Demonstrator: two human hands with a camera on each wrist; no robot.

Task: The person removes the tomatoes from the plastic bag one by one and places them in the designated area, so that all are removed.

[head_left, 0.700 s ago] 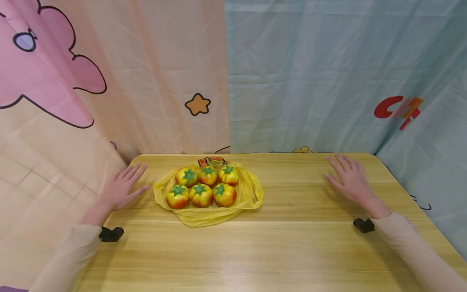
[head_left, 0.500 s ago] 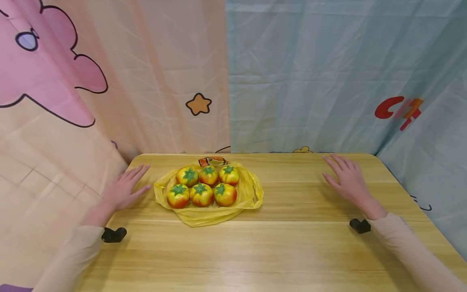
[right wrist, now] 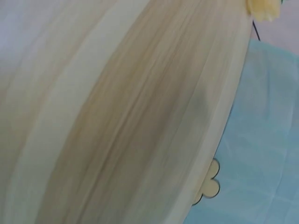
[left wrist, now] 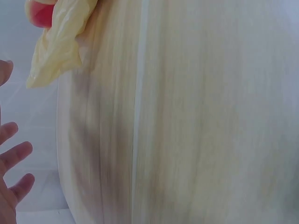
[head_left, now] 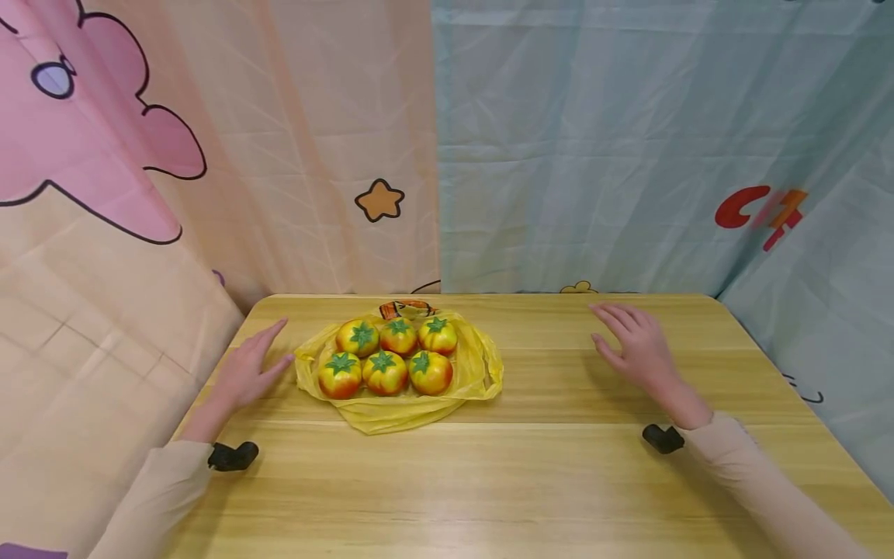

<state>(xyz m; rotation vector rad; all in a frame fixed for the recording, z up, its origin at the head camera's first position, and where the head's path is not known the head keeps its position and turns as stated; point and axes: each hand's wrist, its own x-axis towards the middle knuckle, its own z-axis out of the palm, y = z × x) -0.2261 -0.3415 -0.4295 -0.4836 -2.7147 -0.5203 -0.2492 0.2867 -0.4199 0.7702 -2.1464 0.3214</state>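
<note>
Several yellow-and-red tomatoes (head_left: 386, 374) with green star-shaped tops sit in two rows on a spread yellow plastic bag (head_left: 391, 419), left of the table's middle. My left hand (head_left: 243, 373) is just left of the bag, fingers spread and straight, holding nothing. In the left wrist view its fingers (left wrist: 17, 156) appear apart from the crumpled bag edge (left wrist: 58, 51). Well to the right of the bag, my right hand (head_left: 639, 349) hovers over the table with loosely bent fingers and nothing in it. The right wrist view shows only a yellow corner of the bag (right wrist: 264, 8).
The wooden table (head_left: 475, 489) runs back to a pink-and-blue cartoon curtain (head_left: 531, 155). An orange printed patch (head_left: 407, 310) lies at the bag's back edge. Black wrist pieces (head_left: 233, 456) stick out from both sleeves.
My right hand has moved left, toward the bag. My left hand has shifted slightly right. The tomatoes and bag stay where they were.
</note>
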